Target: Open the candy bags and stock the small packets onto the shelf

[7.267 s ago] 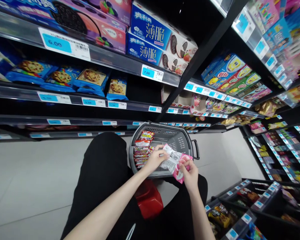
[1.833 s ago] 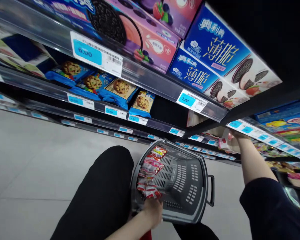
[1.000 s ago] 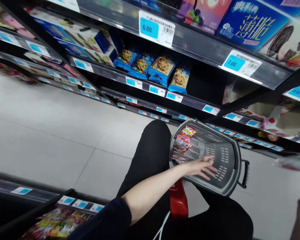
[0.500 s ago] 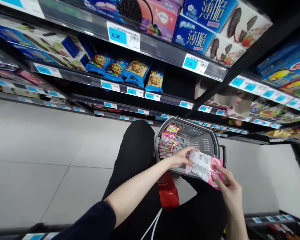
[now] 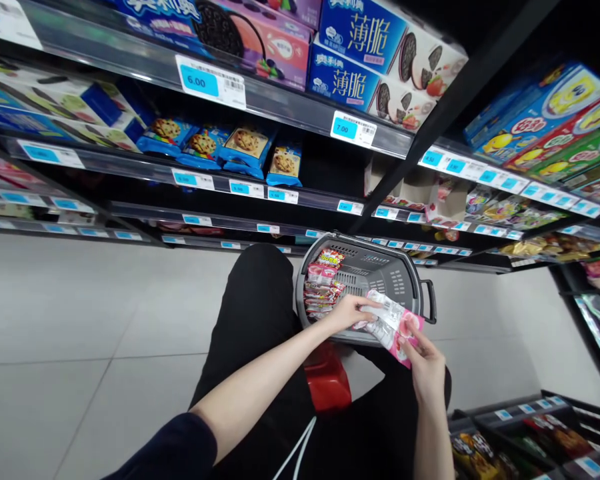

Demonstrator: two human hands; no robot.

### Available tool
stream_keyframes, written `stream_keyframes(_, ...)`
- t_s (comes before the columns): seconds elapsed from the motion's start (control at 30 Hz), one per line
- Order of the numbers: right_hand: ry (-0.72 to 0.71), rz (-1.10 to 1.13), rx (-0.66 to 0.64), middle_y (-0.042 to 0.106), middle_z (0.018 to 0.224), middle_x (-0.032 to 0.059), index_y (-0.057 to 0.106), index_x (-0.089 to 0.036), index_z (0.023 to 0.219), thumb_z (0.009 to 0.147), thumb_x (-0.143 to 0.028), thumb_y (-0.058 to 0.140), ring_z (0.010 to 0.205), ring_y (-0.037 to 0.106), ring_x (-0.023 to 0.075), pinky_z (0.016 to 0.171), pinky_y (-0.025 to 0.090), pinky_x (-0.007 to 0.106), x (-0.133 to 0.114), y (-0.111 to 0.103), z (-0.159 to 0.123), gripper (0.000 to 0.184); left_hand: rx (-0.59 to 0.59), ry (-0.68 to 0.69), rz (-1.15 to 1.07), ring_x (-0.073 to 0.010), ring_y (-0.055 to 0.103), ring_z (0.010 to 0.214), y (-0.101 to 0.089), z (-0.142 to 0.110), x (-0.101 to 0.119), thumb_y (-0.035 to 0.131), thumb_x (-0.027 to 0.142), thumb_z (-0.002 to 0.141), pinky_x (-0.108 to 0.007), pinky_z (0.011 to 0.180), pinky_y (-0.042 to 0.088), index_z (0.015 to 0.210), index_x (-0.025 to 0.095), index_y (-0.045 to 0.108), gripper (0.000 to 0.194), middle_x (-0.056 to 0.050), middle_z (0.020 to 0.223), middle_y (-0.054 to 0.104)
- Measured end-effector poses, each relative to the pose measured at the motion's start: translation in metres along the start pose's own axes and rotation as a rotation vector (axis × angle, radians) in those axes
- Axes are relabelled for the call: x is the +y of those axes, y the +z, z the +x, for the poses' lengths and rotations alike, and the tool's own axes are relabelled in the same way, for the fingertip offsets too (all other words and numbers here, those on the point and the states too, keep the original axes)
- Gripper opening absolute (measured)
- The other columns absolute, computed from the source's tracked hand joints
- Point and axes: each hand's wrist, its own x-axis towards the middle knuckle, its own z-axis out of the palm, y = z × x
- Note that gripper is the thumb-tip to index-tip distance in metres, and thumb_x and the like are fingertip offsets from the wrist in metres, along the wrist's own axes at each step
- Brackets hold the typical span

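Note:
Both of my hands hold a pink and white snack packet [image 5: 391, 321] over the near right part of a grey shopping basket [image 5: 414, 272]. My left hand [image 5: 349, 313] grips the packet's left end, thumb below and fingers above. My right hand [image 5: 425, 363] pinches its pink right end. The printed white back of the packet faces up. Inside the basket, along its left side, several small snack packets [image 5: 323, 283] stand in a row, red, pink and dark ones among them. The basket sits before my knees.
Shelves ahead hold blue cookie packs [image 5: 245, 148], blue biscuit boxes [image 5: 353, 57] and price tags [image 5: 353, 128]. Below the basket is a red stool-like object [image 5: 327, 380], with a white cord [image 5: 300, 443] near it. Another low shelf [image 5: 535, 427] stands at the lower right.
The view has shifted a little, so the shelves, basket and hands appear farther left. The packet is tilted more steeply, its right end lower. Both hands keep hold of it.

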Motion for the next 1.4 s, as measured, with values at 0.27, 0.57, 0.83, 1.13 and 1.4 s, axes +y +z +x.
stream_keyframes(0.27,-0.178,-0.218,0.159,0.070,0.087,0.0112,0.069,-0.011,0.081,0.061,-0.040,0.067,0.084,0.062,0.0260,0.074,0.049,0.032,0.002,0.013,0.002,0.035,0.092,0.086,0.163,-0.0165,0.059,0.076,-0.001,-0.003,0.004,0.062,0.032,0.067,-0.022,0.070,0.043,0.088,0.012,0.070,0.029,-0.004,0.084,0.070)
stream_keyframes(0.57,-0.283,-0.623,0.169,0.064,0.061,0.0042,0.063,-0.016,0.070,0.071,-0.052,0.050,0.056,0.055,0.0183,0.056,0.040,0.026,-0.002,0.013,0.006,0.037,0.162,0.084,0.257,-0.0119,0.053,0.058,-0.002,-0.002,0.004,0.062,0.032,0.067,-0.019,0.056,0.038,0.068,0.010,0.071,0.023,-0.001,0.061,0.066)
stream_keyframes(0.83,-0.227,-0.252,0.079,0.065,0.072,0.0048,0.060,-0.015,0.072,0.068,-0.048,0.058,0.057,0.054,0.0150,0.054,0.040,0.024,-0.002,0.018,0.004,0.033,0.120,-0.009,0.045,-0.0104,0.049,0.055,-0.006,0.006,0.000,0.066,0.029,0.059,-0.020,0.052,0.036,0.060,0.011,0.066,0.019,0.001,0.055,0.059)
stream_keyframes(1.13,-0.134,0.136,-0.043,0.066,0.078,0.0023,0.060,-0.017,0.065,0.060,-0.027,0.067,0.072,0.059,0.0176,0.064,0.044,0.027,-0.002,0.009,0.004,0.013,0.005,-0.040,-0.424,-0.0081,0.050,0.048,-0.003,0.004,-0.003,0.068,0.020,0.056,-0.018,0.049,0.036,0.083,0.013,0.058,0.030,0.004,0.054,0.057)
stream_keyframes(1.4,-0.088,0.462,-0.177,0.063,0.105,0.0082,0.068,-0.020,0.082,0.061,-0.025,0.063,0.092,0.059,0.0228,0.077,0.047,0.036,-0.013,-0.005,-0.002,0.022,-0.225,-0.260,-0.694,-0.0174,0.061,0.069,-0.010,0.001,0.008,0.050,0.009,0.057,-0.032,0.067,0.047,0.086,0.007,0.065,0.033,-0.010,0.076,0.066)
